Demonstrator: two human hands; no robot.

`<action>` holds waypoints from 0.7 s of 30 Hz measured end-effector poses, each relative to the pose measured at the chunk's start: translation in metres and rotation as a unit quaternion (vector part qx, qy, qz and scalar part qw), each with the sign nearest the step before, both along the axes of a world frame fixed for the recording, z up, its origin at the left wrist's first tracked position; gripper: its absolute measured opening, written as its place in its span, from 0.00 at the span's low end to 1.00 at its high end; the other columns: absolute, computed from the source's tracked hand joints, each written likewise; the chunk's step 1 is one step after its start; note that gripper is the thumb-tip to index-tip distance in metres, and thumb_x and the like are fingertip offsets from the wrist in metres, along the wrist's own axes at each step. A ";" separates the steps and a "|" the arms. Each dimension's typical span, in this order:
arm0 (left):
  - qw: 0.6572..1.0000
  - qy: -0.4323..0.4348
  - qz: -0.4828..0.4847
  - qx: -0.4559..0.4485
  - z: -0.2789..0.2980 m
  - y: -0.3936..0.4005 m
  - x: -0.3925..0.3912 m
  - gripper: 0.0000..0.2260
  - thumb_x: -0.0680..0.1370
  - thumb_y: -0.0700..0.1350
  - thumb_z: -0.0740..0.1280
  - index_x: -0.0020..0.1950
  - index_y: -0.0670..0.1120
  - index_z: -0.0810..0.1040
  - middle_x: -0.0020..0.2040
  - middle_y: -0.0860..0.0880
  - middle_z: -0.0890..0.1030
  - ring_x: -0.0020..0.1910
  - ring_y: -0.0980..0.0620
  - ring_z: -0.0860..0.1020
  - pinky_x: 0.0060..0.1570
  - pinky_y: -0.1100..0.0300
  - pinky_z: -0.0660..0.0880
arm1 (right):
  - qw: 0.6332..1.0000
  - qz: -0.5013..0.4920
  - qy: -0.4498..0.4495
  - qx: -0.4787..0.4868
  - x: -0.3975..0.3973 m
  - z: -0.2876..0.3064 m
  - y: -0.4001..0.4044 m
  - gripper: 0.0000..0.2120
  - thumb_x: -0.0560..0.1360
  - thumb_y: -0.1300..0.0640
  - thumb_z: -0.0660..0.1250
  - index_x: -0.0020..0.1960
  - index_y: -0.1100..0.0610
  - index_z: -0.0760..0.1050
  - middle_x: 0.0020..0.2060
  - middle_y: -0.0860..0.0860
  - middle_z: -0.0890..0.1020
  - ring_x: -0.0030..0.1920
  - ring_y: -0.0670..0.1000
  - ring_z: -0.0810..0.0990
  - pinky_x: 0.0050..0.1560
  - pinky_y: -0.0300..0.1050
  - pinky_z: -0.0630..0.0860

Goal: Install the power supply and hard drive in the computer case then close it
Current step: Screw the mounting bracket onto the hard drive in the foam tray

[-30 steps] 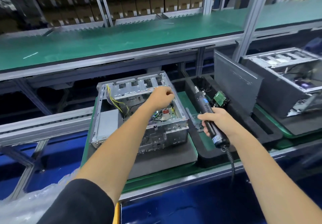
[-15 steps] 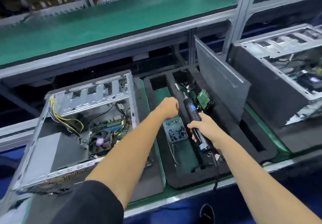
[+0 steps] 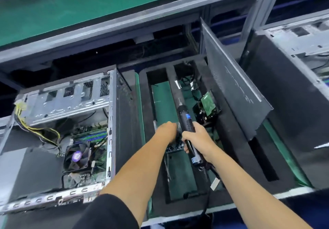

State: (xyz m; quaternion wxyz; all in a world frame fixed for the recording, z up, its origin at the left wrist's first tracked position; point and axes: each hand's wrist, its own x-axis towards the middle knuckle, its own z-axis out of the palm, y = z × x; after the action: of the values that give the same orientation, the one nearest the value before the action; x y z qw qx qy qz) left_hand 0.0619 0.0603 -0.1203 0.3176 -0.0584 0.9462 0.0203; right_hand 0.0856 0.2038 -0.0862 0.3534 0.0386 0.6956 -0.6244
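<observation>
Green-matted conveyor shelving fills my view from ten to two o'clock; below it, at nine o'clock, the open computer case [image 3: 62, 139] lies on its side with a fan, green board and yellow cables inside. At centre, the black foam tray [image 3: 229, 180] has green-floored slots; the hard drive [image 3: 207, 110] stands tilted in the slot at one o'clock. My right hand [image 3: 197, 139] is wrapped around the electric screwdriver [image 3: 187, 130]; my left hand [image 3: 167, 132] dips into a small parts box [image 3: 175, 147], fingers hidden, so I cannot tell their state.
</observation>
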 end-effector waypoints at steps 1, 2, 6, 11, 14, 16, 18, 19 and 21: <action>1.000 -0.003 -0.002 0.003 -0.004 0.000 0.001 0.13 0.76 0.34 0.60 0.60 0.40 0.75 0.59 0.41 0.77 0.57 0.41 0.77 0.53 0.51 0.74 | 1.000 0.001 -0.001 0.000 -0.001 -0.002 -0.002 0.11 0.71 0.67 0.65 0.51 0.60 0.69 0.35 0.58 0.74 0.25 0.53 0.75 0.27 0.44 0.75; 1.000 -0.013 -0.002 0.007 -0.007 0.002 0.001 0.14 0.77 0.35 0.60 0.62 0.41 0.74 0.60 0.42 0.77 0.58 0.41 0.77 0.54 0.51 0.74 | 1.000 0.003 -0.004 -0.002 -0.001 -0.004 -0.004 0.10 0.71 0.68 0.65 0.51 0.61 0.69 0.34 0.58 0.74 0.25 0.53 0.75 0.27 0.44 0.75; 0.995 -0.062 0.063 0.043 -0.012 0.008 -0.004 0.14 0.78 0.40 0.59 0.63 0.41 0.74 0.61 0.41 0.77 0.60 0.41 0.76 0.60 0.48 0.73 | 1.000 0.004 0.008 0.013 -0.003 -0.009 -0.011 0.11 0.69 0.67 0.65 0.49 0.61 0.70 0.34 0.57 0.74 0.25 0.54 0.74 0.25 0.44 0.73; 0.993 -0.067 0.070 0.061 -0.013 0.008 -0.004 0.13 0.78 0.39 0.59 0.61 0.41 0.75 0.59 0.42 0.79 0.58 0.42 0.77 0.58 0.49 0.74 | 1.000 -0.008 0.004 0.014 -0.004 -0.014 -0.014 0.13 0.68 0.66 0.66 0.52 0.63 0.70 0.32 0.58 0.74 0.25 0.55 0.74 0.26 0.46 0.73; 0.997 -0.054 0.011 0.047 -0.013 0.006 0.000 0.13 0.78 0.38 0.60 0.61 0.41 0.74 0.59 0.42 0.78 0.57 0.42 0.77 0.57 0.50 0.75 | 1.000 -0.018 -0.005 -0.011 -0.009 -0.018 -0.012 0.11 0.66 0.65 0.66 0.48 0.61 0.71 0.28 0.55 0.75 0.24 0.55 0.74 0.26 0.45 0.73; 0.998 -0.045 -0.018 0.049 -0.015 0.007 0.005 0.13 0.77 0.37 0.61 0.60 0.42 0.74 0.58 0.42 0.78 0.56 0.42 0.78 0.56 0.52 0.75 | 0.999 -0.026 -0.016 -0.024 -0.012 -0.020 -0.011 0.10 0.64 0.62 0.66 0.45 0.59 0.70 0.27 0.55 0.75 0.24 0.55 0.74 0.26 0.45 0.73; 0.998 -0.036 -0.030 0.050 -0.016 0.007 0.008 0.13 0.76 0.37 0.62 0.60 0.42 0.74 0.58 0.42 0.78 0.55 0.42 0.78 0.54 0.53 0.73 | 0.999 -0.034 -0.023 -0.031 -0.014 -0.021 -0.011 0.11 0.62 0.62 0.66 0.43 0.59 0.69 0.27 0.56 0.75 0.24 0.55 0.73 0.26 0.45 0.73; 0.998 -0.036 -0.031 0.051 -0.016 0.007 0.009 0.12 0.76 0.37 0.62 0.59 0.42 0.74 0.57 0.43 0.78 0.55 0.42 0.78 0.53 0.54 0.73 | 0.999 -0.035 -0.024 -0.033 -0.014 -0.022 -0.012 0.11 0.61 0.62 0.66 0.43 0.60 0.69 0.27 0.57 0.75 0.24 0.55 0.73 0.26 0.45 0.73; 0.997 -0.037 -0.030 0.055 -0.015 0.006 0.008 0.11 0.76 0.39 0.63 0.58 0.43 0.75 0.55 0.43 0.78 0.54 0.43 0.78 0.50 0.55 0.73 | 0.998 -0.033 -0.023 -0.039 -0.015 -0.023 -0.013 0.11 0.62 0.62 0.66 0.43 0.60 0.69 0.27 0.57 0.75 0.24 0.55 0.73 0.26 0.45 0.73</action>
State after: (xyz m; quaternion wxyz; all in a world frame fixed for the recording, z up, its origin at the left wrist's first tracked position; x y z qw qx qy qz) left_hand 0.0697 0.0667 -0.1349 0.3555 -0.0128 0.9326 0.0604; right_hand 0.0706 0.1907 -0.1090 0.3497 0.0623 0.6609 -0.6611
